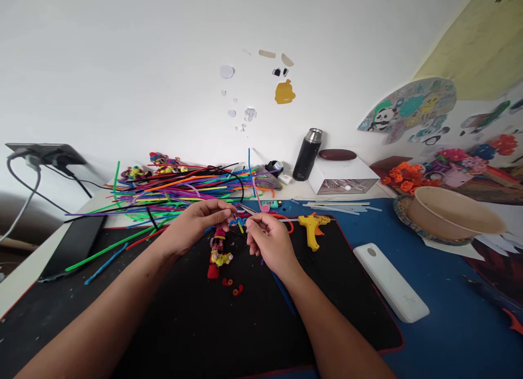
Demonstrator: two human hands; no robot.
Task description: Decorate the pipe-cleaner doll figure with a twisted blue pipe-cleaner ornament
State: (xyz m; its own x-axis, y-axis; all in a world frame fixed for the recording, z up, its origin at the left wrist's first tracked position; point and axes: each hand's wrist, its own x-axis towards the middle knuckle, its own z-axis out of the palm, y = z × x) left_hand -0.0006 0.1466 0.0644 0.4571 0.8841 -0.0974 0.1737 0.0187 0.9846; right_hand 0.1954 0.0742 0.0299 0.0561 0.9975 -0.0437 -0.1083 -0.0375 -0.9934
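A: Where were the person's hands?

B: Near the centre of the frame, close together above a black mat [175,330] on a blue-topped desk [445,341]. The left hand [200,221] came in from the lower left, the right hand [272,240] from the lower right.

A: What lay between them?

B: A small blue curled piece [237,221], just by the fingertips of both hands. Each grip had its fingers bent in toward the thumb; whether either one was closed on the curl could not be told.

A: And around the hands?

B: Just below them, a small red, pink and yellow figure [221,258] lay on the mat, with two little red pieces [237,290] beneath it. A yellow glue gun [312,231] rested right of centre. At centre left spread a heap of many-coloured fuzzy stems [192,191].

A: What stood farther out?

B: A black flask [306,158] right of upper centre, and a beige bowl [429,218] at the right.
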